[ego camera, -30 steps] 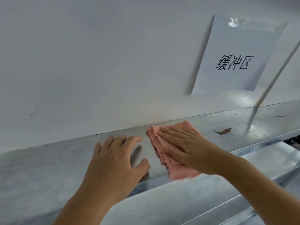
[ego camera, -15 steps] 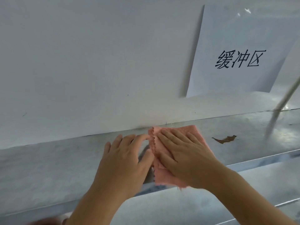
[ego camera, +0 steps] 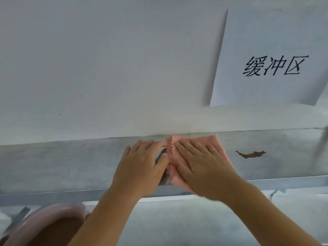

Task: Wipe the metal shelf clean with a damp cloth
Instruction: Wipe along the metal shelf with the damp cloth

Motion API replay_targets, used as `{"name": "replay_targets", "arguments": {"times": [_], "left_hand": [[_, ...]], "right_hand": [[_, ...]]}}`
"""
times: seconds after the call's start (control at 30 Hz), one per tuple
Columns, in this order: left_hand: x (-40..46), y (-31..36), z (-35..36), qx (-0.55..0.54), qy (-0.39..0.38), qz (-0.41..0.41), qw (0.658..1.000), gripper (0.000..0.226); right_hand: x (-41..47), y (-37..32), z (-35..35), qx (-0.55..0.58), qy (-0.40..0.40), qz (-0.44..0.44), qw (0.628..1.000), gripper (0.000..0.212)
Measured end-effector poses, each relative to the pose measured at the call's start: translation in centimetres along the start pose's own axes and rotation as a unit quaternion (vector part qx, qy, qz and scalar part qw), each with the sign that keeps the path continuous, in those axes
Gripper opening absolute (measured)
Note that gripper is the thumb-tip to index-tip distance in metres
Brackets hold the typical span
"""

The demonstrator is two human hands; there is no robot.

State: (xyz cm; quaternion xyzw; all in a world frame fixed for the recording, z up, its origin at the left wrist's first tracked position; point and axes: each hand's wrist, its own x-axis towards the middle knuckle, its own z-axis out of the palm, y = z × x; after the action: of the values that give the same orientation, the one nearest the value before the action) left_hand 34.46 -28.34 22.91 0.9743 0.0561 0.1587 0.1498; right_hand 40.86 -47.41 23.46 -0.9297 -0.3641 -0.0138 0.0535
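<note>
Flat-fingered, the right hand (ego camera: 204, 167) presses the pink cloth (ego camera: 215, 141) onto the metal shelf (ego camera: 71, 166); left hand (ego camera: 142, 167) lies flat beside it.

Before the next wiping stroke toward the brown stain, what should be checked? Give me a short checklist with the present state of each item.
1. Right hand flat on the pink cloth: ok.
2. Left hand on the metal shelf beside the cloth's zigzag edge: ok.
3. Cloth lies flat against the back wall: ok.
4. Brown stain to the right, not yet wiped: not ok.
5. Cloth damp enough: cannot tell.
6. Pink basin below within reach: ok, probably.
</note>
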Motion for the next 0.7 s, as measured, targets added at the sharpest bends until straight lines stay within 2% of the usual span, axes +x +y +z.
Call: {"name": "replay_targets", "arguments": {"times": [0.03, 0.1, 0.13, 0.17, 0.27, 0.33, 0.53, 0.63, 0.7], "left_hand": [[0.0, 0.0, 0.0, -0.003, -0.001, -0.002, 1.0, 0.051], [0.0, 0.0, -0.1, -0.001, -0.001, 0.001, 1.0, 0.055], [0.1, 0.0, 0.0, 0.005, 0.001, 0.006, 1.0, 0.058], [0.1, 0.0, 0.0, 0.011, 0.002, 0.01, 1.0, 0.06], [0.0, -0.1, -0.1, 0.008, 0.006, 0.008, 1.0, 0.06], [0.0, -0.1, -0.1, 0.009, 0.006, 0.012, 1.0, 0.061], [0.1, 0.7, -0.3, 0.009, -0.005, -0.005, 1.0, 0.064], [-0.2, 1.6, -0.2, 0.007, -0.001, -0.018, 1.0, 0.062], [-0.2, 2.4, -0.1, 0.006, 0.003, -0.025, 1.0, 0.057]], "right_hand": [[-1.2, -0.4, 0.2, -0.01, -0.012, -0.005, 1.0, 0.083], [-1.6, -0.8, 0.0, -0.023, -0.046, -0.011, 0.999, 0.117], [-0.8, -0.8, -0.1, -0.016, -0.045, -0.009, 0.999, 0.126], [0.2, -0.8, -0.2, -0.008, -0.03, -0.003, 1.0, 0.127], [1.6, -1.1, -0.2, -0.006, -0.013, 0.002, 1.0, 0.119], [0.7, -1.3, 0.2, -0.008, -0.017, -0.002, 1.0, 0.105], [-0.2, -1.4, -0.4, 0.022, -0.014, 0.017, 1.0, 0.079], [-0.3, -0.9, -0.3, 0.027, -0.008, 0.005, 1.0, 0.092], [-0.4, -0.3, -0.4, 0.024, -0.001, -0.001, 1.0, 0.088]]}}
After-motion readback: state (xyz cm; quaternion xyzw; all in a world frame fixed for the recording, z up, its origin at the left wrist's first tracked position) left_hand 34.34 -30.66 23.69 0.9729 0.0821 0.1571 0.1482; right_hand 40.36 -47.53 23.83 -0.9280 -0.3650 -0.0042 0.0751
